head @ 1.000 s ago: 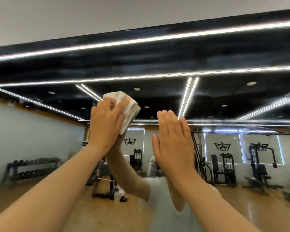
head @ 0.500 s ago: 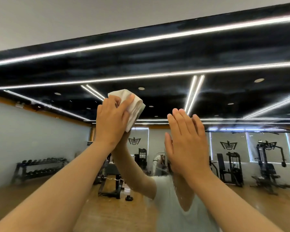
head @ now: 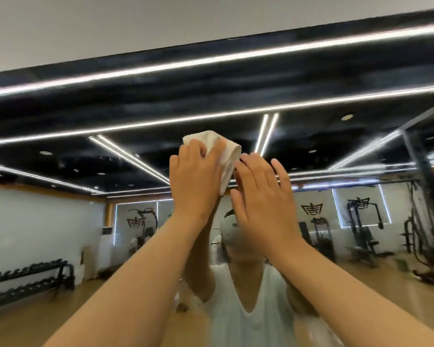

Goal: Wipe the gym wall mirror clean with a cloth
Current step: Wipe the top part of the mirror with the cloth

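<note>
Mirror [head: 60, 221] is filling almost the whole view in front of me, running up to the plain wall [head: 135, 26] at the top. It is reflecting ceiling light strips [head: 211, 61], a dumbbell rack [head: 28, 279] low at the left and weight machines [head: 361, 226] at the right.

The white cloth [head: 227, 151] is sitting high on the glass near the centre, folded into a thick pad, just above my reflected headset [head: 229, 230]. My left hand [head: 194, 181] is gripping it, with the fingers [head: 214, 150] bending over the top and the back of the hand facing me. I am pushing the pad flat against the glass so the whole fold is rubbing, not just an edge. I am reaching up with the arm stretched, probably because this upper band is the part being worked.

My right hand [head: 263, 196] is holding nothing. It is open with straight fingers spread and the palm turned toward the glass, just right of the cloth. It is likely bracing me while I lean in. I cannot tell whether the palm is actually touching the glass, or whether its top fingertip is touching the cloth or only sitting next to it.

Faint smears are showing in the dark upper part of the glass, so I am judging the wiping as partway done.
</note>
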A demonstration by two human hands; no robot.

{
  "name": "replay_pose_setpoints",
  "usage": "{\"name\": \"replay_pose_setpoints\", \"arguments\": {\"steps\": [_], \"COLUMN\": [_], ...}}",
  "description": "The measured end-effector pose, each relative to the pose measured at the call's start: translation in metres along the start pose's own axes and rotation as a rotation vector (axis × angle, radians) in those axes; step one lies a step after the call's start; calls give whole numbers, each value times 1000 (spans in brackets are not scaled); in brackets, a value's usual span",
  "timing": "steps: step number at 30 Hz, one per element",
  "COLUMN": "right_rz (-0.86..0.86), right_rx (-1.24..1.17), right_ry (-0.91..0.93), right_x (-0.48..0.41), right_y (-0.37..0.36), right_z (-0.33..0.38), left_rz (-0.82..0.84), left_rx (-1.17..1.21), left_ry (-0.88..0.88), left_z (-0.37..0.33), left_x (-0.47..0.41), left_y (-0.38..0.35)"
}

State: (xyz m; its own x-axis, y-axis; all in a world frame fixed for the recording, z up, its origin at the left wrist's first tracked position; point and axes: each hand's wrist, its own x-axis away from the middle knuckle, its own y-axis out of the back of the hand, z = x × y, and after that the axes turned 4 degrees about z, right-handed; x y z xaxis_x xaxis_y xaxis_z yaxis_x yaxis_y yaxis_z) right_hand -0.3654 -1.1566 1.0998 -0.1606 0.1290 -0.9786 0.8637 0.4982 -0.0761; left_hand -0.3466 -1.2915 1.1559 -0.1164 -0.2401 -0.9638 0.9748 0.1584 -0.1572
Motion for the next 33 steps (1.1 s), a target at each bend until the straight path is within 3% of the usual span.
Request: {"name": "replay_pose_setpoints", "arguments": {"steps": [6,14,33], "right_rz": [5,-6,-6], "right_rx": [-1,-18,-42], "right_ry": [-45,-81,-67], "right_x": [-3,2,6], "right_y": [-23,-31,-34], "right_z": [40,40,37], "left_rz": [21,35,51], "left_rx": [-65,-159,-120], "left_ry": [-43,-41,-65], "left_z": [24,49,80], "left_x": [9,17,22], "left_y": [-2,1,9]}}
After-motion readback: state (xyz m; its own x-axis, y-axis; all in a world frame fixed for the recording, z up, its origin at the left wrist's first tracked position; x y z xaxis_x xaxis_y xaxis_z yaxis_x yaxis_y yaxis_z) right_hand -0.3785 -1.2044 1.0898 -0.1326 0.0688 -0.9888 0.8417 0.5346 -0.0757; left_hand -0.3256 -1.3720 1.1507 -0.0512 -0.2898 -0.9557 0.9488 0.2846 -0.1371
